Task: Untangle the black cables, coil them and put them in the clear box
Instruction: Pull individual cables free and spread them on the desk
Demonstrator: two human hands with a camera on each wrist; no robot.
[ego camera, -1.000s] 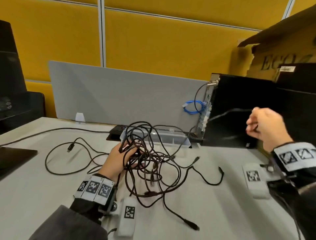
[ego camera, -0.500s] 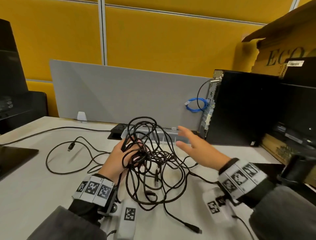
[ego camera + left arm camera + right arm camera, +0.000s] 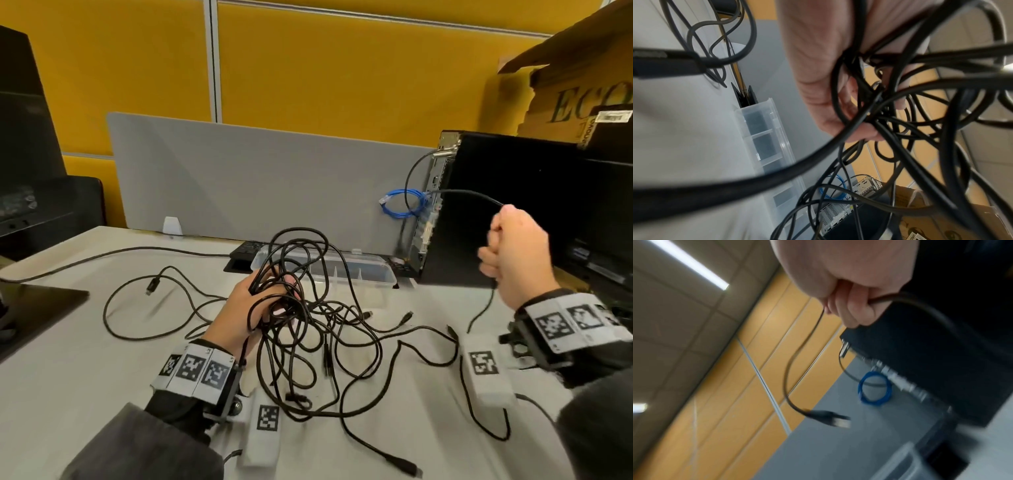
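A tangle of black cables (image 3: 308,329) lies on the pale table, part of it lifted. My left hand (image 3: 253,308) grips a bunch of its loops (image 3: 875,104) just in front of the clear box (image 3: 342,270). That box (image 3: 764,138) is long, open and split into compartments. Raised at the right, my right hand (image 3: 513,250) is closed round one black cable (image 3: 466,197). Its free end (image 3: 828,417) with a plug sticks out into the air beyond the fist (image 3: 851,305). The rest of that cable drops to the table and runs back to the tangle.
A black computer case (image 3: 496,212) stands at the right, with a blue cable coil (image 3: 400,205) at its rear. A cardboard box (image 3: 575,85) sits behind it. A grey divider (image 3: 257,178) borders the table's far edge. A looped black cable (image 3: 154,308) lies left.
My right hand reached open to the tangle half a second ago; now it is raised again at the right, closed on one cable pulled out of the pile. The left hand kept its hold.
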